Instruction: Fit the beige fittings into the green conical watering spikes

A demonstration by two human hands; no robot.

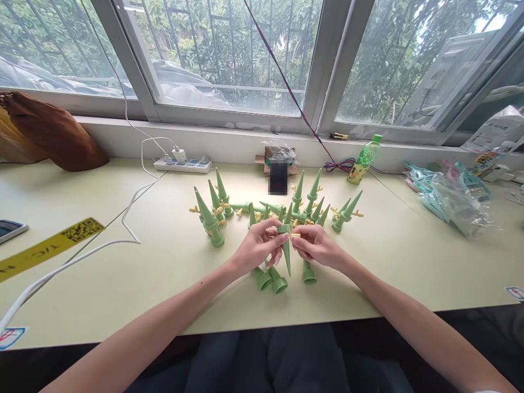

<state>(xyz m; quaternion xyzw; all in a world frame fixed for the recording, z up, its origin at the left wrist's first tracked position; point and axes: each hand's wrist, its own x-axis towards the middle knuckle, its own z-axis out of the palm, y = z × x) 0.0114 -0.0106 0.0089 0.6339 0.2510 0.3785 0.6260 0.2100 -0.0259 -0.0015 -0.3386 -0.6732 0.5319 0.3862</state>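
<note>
My left hand [258, 246] grips a green cone-shaped plastic spike [285, 246] by its wide end, tip pointing down. My right hand [316, 245] pinches a small yellow piece [295, 235] at the side of that spike's top. Both hands hover just above the pale green table [123, 273]. Under them lie three green spikes on their sides [278, 283]. Behind them, several more green spikes stand upright in clusters: left [213, 210], middle [307, 202], right [346, 214], with small yellow parts among them.
A white power strip [182, 164] with cables sits at the back left, a brown bag [53, 134] at the far left. A green bottle [363, 159] stands by the windowsill. Plastic bags with turquoise items [450, 196] lie right. A yellow tape strip [49, 245] and phone [10, 229] lie left.
</note>
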